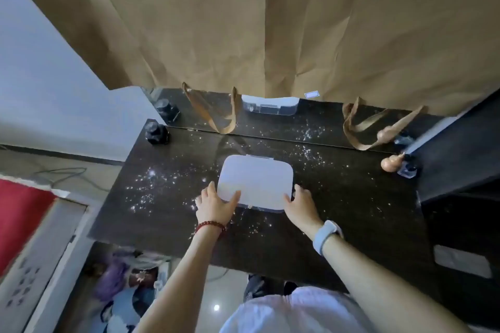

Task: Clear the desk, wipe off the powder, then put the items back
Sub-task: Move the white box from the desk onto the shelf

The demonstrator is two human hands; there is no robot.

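The white box (pixel 255 182), a flat lidded case with rounded corners, lies near the middle of the desk (pixel 351 211), a little closer to the near edge than to the far one, with white powder (pixel 151 186) scattered on the dark top around it, thickest toward the left edge. In the head view the left hand (pixel 215 204) grasps the box's near left corner, thumb over the lid and fingers curled along the side; the right hand (pixel 301 204) grasps the near right corner in much the same way, though its fingertips are partly hidden behind the box's edge

The step in hand looks like lifting the box off so the top can be wiped. To do it well, I judge both hands should raise it level and straight up rather than drag it, since sliding would smear powder under it; keeping the lid pressed down guards against it opening

The box's long axis runs parallel to the near edge, left to right. A small tab or hinge shows on its far side and a small catch on the near side, so I take it to face the person

Still on the desk: a dark ink bottle (pixel 156 132) at the far left corner and a small gourd (pixel 391 163) near the far right corner, against a mirror strip with brown paper (pixel 270 21) above
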